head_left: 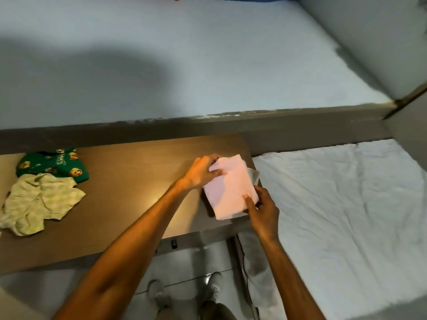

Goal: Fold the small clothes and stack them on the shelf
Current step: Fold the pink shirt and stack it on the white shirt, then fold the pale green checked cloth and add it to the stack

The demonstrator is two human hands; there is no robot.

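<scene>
A folded pale pink garment (pixel 231 188) lies at the right end of the brown wooden shelf (pixel 129 172), on top of another folded whitish piece (pixel 254 175) that peeks out beneath it. My left hand (pixel 203 173) grips the pink garment's far left edge. My right hand (pixel 261 209) holds its near right corner, with the thumb on top. At the shelf's left end lie an unfolded pale yellow-green garment (pixel 39 202) and a crumpled green printed garment (pixel 53 163) behind it.
A bed with a wrinkled white sheet (pixel 342 204) sits directly right of the shelf. A pale wall (pixel 184 65) rises behind the shelf. A tiled floor and my shoes (pixel 215 285) show below the shelf's front edge.
</scene>
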